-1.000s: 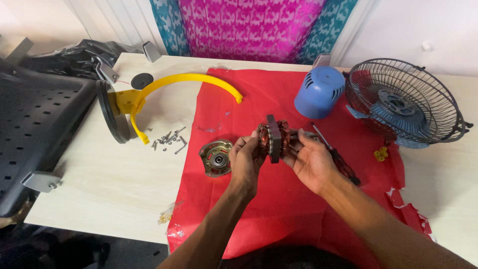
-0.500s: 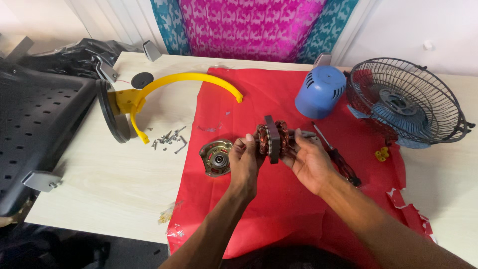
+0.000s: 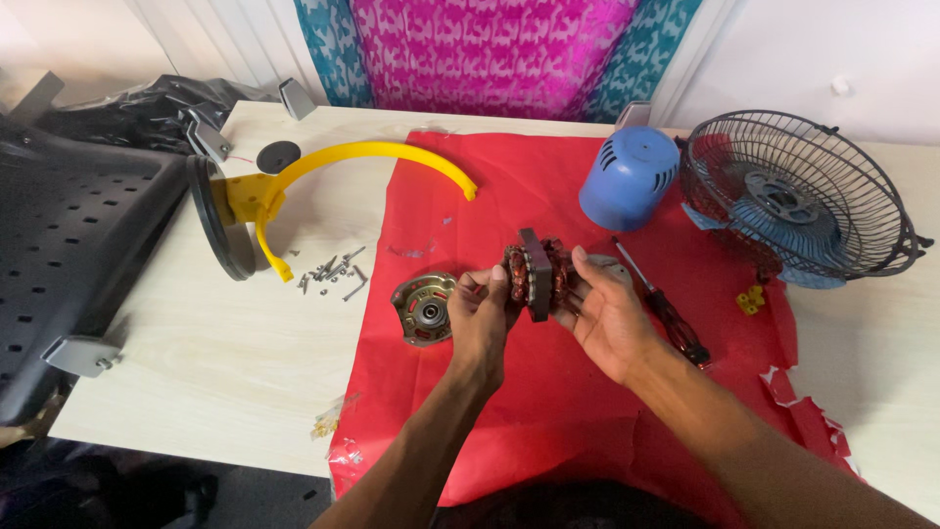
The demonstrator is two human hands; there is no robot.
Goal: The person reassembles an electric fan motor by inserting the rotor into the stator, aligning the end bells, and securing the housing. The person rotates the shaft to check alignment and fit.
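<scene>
At far left, a black perforated panel (image 3: pixel 78 225) beside the pale wooden table (image 3: pixel 196 362). Next, a curved yellow plastic bracket (image 3: pixel 382 154) and a scatter of small loose metal screws (image 3: pixel 333 269). On the red sheet (image 3: pixel 548 421), a round metal motor end cover (image 3: pixel 424 310), lying just beside the left hand (image 3: pixel 480 323).

Raised above the sheet's middle, a dark steel motor stator with copper windings (image 3: pixel 539 274), clamped between both hands: left fingers closed on its near side, right hand (image 3: pixel 607 318) cupped around the far side. Seemingly mid-inspection of a motor taken apart. For any further handling: a steady two-handed hold, fingers kept off the thin copper wire.

Further right, a dark-handled screwdriver (image 3: pixel 671 318), a blue domed plastic motor cover (image 3: pixel 627 178), then a black wire fan guard with blue blades (image 3: pixel 798 196).
</scene>
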